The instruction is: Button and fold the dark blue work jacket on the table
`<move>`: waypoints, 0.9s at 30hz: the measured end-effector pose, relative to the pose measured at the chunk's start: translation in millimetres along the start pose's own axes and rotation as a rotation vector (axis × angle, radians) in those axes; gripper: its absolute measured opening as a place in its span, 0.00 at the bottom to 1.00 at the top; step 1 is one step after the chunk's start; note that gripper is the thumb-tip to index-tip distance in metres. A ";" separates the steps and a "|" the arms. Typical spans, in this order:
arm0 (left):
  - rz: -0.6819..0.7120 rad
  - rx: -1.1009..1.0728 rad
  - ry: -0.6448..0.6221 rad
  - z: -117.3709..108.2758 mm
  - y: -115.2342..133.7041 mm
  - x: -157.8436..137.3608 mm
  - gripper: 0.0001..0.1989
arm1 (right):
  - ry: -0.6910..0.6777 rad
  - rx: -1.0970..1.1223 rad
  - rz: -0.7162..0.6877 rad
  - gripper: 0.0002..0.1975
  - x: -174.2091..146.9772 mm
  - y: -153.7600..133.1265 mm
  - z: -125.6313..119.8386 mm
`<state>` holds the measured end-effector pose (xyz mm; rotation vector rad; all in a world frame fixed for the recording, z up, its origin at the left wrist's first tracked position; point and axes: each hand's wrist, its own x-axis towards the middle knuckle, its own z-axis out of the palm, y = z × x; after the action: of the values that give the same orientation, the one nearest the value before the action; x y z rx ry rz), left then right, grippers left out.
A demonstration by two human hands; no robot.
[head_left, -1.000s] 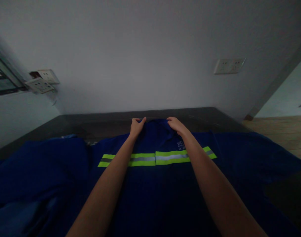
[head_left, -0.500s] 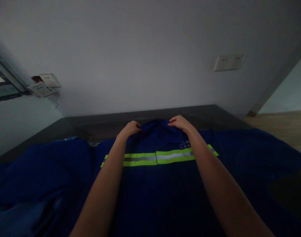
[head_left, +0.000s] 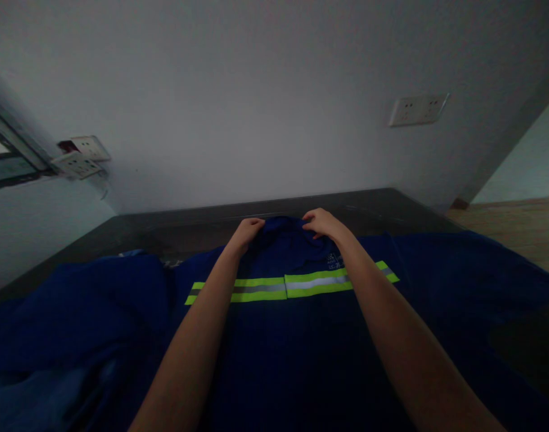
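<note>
Across the far side, pale wall (head_left: 251,108), right up at the far edge of the dark table (head_left: 141,231). Blue garment (head_left: 292,354) lies spread over the table, collar end far, body running off near. Right sleeve (head_left: 472,270) covers the table's right edge; can't tell if it overhangs. Heaped blue cloth (head_left: 85,312) takes up the left; can't tell if it's part of the garment. Double socket plate (head_left: 418,110) on the wall, far right, well above the work. Yellow-green reflective band (head_left: 319,282) crosses the chest, seam at mid.

Collar (head_left: 285,240) sits far centre, between the hands. Left hand (head_left: 248,231) pinches its left edge, fingertips together. Right hand (head_left: 323,223) has fingers parted at its right edge; can't tell if any cloth is caught.

Change vs half a second ago: left hand is in closer on the collar, right fingers have loosened. Reads as shaping the collar, right side less firmly held.

Room: thin strip of table past the collar, then wall. Heap limits left; up and near look easiest.
</note>
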<state>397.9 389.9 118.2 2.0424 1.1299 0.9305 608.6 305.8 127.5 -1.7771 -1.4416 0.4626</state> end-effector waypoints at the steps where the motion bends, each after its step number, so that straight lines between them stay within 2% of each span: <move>1: -0.007 -0.010 -0.010 0.5 -0.1 -0.6 0.16 | 0.000 -0.010 -0.011 0.07 0.1 0.5 -0.2; 3: -0.016 -0.011 -0.028 1.2 -0.8 -1.3 0.18 | -0.011 -0.018 -0.022 0.05 0.6 2.1 -0.2; 10: -0.028 0.085 -0.038 1.2 -8.2 1.3 0.19 | -0.109 0.049 0.000 0.14 1.6 9.7 -0.6; 14: -0.022 0.164 -0.042 -2.9 -9.4 1.8 0.18 | -0.163 0.141 0.033 0.14 0.2 15.1 -2.3; 21: 0.007 0.318 -0.021 -7.9 -11.3 -1.0 0.18 | -0.144 0.119 0.076 0.13 0.1 23.2 -1.8; 27: 0.022 0.376 -0.014 -15.6 -18.1 1.7 0.12 | -0.016 0.007 0.053 0.09 4.9 32.6 3.5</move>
<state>377.9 402.1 113.3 2.3575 1.3590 0.7551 628.8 310.0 101.6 -1.8131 -1.4057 0.5099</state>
